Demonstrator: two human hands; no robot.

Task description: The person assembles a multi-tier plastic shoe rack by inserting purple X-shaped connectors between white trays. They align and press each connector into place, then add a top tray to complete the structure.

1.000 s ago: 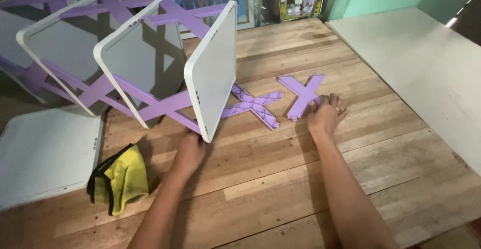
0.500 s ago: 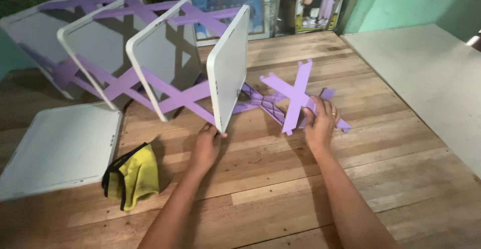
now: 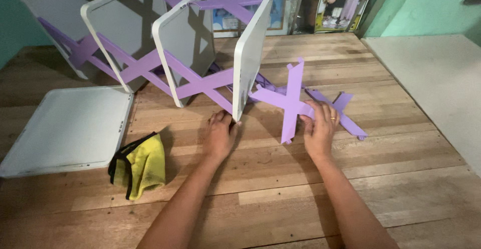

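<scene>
Right hand grip holds purple cross brace upright; left hand steadies white panel corner.

We count four white panels standing on edge in a row, joined into one rack, and a fifth white panel lying flat by itself on the wooden floor.

Loose purple cross pieces near us number three: one cross tilted up, a second cross flat behind it, and a third cross partly hidden by the nearest panel. The purple crosses already fixed between the standing panels overlap too much for a sure count.

We see one yellow cloth with a black edge.

Two framed pictures lean at the back wall.

Our hands make two: a left hand and a right hand.
</scene>
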